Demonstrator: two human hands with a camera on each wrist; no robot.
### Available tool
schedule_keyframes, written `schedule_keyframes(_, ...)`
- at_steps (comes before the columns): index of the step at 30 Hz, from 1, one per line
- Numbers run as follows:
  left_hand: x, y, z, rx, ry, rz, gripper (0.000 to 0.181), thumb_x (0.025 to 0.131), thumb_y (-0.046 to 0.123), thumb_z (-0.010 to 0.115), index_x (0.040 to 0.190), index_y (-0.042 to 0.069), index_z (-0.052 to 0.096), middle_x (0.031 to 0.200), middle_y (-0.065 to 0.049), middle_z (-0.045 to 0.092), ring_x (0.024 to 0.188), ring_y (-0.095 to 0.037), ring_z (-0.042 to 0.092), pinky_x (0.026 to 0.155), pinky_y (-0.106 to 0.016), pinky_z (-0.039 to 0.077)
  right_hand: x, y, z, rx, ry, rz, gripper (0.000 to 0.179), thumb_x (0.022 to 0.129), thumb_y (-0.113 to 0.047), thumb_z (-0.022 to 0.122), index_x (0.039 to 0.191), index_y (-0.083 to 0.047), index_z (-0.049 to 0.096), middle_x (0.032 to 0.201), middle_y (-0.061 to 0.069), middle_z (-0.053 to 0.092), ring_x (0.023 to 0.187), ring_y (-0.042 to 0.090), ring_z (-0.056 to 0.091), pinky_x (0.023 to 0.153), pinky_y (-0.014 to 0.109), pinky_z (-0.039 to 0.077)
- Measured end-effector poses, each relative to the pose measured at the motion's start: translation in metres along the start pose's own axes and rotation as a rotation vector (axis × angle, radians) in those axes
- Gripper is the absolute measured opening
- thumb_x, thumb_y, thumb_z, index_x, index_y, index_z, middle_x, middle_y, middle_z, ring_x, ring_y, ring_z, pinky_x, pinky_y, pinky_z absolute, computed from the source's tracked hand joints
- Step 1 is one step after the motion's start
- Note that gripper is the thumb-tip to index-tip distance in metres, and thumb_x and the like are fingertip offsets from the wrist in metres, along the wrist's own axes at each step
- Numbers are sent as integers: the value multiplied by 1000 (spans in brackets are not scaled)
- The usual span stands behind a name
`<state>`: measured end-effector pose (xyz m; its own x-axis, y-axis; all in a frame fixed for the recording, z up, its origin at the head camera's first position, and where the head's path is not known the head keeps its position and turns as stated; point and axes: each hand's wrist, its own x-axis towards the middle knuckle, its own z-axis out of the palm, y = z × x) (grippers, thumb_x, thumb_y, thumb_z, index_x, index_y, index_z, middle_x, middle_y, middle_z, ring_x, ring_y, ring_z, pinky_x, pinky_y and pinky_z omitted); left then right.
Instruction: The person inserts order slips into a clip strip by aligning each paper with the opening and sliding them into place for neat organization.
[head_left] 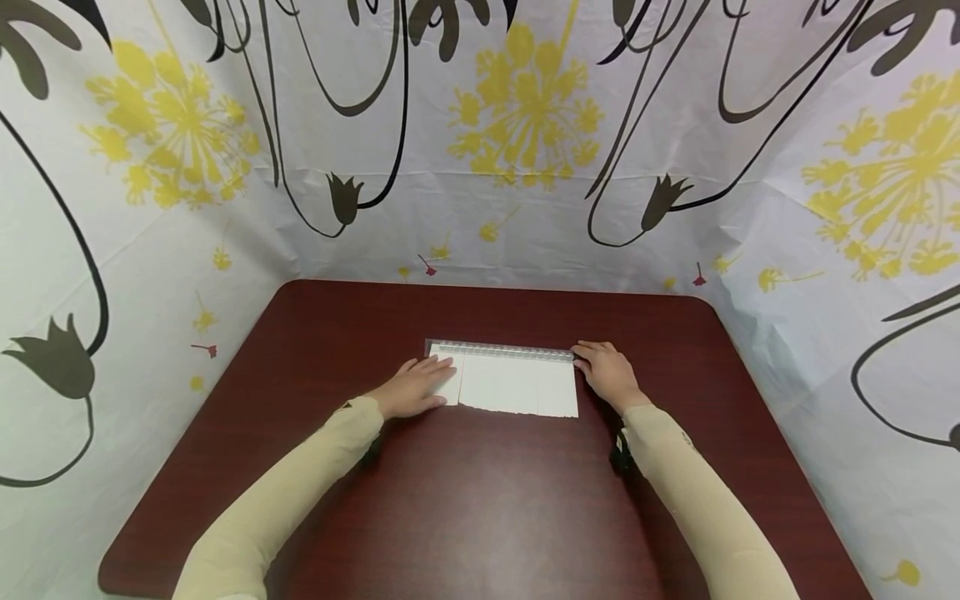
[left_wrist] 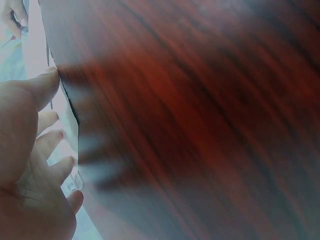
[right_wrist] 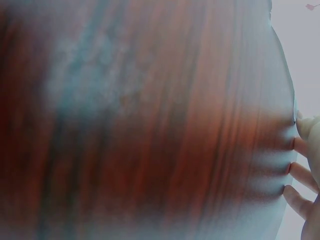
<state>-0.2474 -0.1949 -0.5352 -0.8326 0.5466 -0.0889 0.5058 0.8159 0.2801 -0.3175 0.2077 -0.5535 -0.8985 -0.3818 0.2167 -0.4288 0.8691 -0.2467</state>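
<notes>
A white sheet of paper with a ragged near edge lies flat on the dark red-brown table, faint vertical lines running across it. Along its far edge lies a clear ruler. My left hand rests on the paper's left end, fingers extended and slightly spread; the left wrist view shows its thumb at the paper's near edge. At the ruler's right end, my right hand holds the tip between thumb and fingers. In the right wrist view its fingers reach down to the tabletop.
The wood-grain table has rounded corners. Behind and on both sides hangs a white curtain printed with yellow flowers and dark stems. Dark wrist straps show under the light sleeves.
</notes>
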Motion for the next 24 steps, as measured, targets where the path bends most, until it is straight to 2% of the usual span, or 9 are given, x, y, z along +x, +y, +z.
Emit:
schedule_keyframes(15,-1,2,-4,13,-12,-7,65,101,40,53,156,15,31,166,-6,25,154,-34,20,121,-64,16,2,-3,-1,0,-5,-1,39,100,-21,58,136,-7,60,142,16,58,130,40,52,99,60,47)
schedule_keyframes(24,-6,0,-14,-5,22,-25,64,100,37,56,155,12,34,164,-10,27,154,-35,21,120,-65,19,0,1,-4,61,-70,41,43,102,-20,55,143,-9,53,149,17,51,136,43,44,106,65,38)
